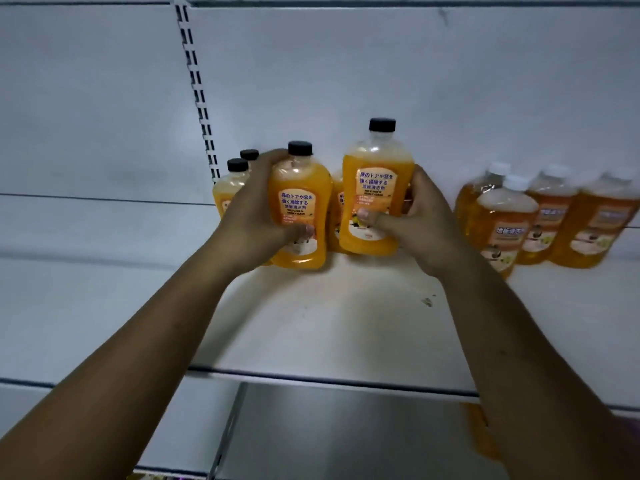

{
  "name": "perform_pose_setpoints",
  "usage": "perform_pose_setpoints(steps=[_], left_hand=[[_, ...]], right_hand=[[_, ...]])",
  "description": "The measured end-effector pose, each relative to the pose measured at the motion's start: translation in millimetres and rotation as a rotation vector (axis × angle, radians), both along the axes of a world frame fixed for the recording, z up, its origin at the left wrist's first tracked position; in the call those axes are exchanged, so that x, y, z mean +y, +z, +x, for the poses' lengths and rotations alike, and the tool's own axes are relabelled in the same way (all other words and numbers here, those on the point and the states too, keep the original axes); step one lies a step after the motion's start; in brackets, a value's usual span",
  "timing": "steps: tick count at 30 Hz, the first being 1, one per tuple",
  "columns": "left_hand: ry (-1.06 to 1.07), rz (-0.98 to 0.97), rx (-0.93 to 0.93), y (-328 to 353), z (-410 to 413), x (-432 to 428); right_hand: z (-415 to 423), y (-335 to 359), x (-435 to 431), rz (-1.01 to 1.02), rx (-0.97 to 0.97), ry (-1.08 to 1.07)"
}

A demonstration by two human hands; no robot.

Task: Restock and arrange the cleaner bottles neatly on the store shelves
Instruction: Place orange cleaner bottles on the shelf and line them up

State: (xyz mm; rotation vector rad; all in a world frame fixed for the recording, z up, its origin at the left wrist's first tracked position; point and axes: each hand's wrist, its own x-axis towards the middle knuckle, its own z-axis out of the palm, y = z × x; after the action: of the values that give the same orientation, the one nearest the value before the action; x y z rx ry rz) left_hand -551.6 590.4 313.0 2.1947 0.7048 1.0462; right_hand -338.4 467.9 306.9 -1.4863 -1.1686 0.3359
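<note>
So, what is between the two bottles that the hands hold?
Another orange bottle, mostly hidden behind the bottle in the right hand, is there, in the head view.

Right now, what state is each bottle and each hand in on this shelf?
left hand: gripping a bottle
left front bottle: upright, capped, gripped
right hand: gripping a bottle
right front bottle: upright, capped, gripped
rear black-capped bottles: upright, capped, behind the left hand
white-capped bottles: upright, capped, untouched
</note>
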Motion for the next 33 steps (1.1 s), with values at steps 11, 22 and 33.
perform_pose_setpoints(steps=[11, 22, 33], left_hand=[[0.094, 0.056, 0.046, -37.4, 30.4, 9.1], [0.377, 0.385, 0.324, -23.1, 26.9, -4.7], [0.272, 0.238, 0.247, -26.3, 28.1, 3.6]], right_hand=[[3.1, -42.9, 12.2, -0.119, 0.008, -0.040], [6.3, -45.6, 17.5, -0.110, -0.039, -0.080], [1.3, -54.4, 32.8, -0.025, -0.082, -0.152]])
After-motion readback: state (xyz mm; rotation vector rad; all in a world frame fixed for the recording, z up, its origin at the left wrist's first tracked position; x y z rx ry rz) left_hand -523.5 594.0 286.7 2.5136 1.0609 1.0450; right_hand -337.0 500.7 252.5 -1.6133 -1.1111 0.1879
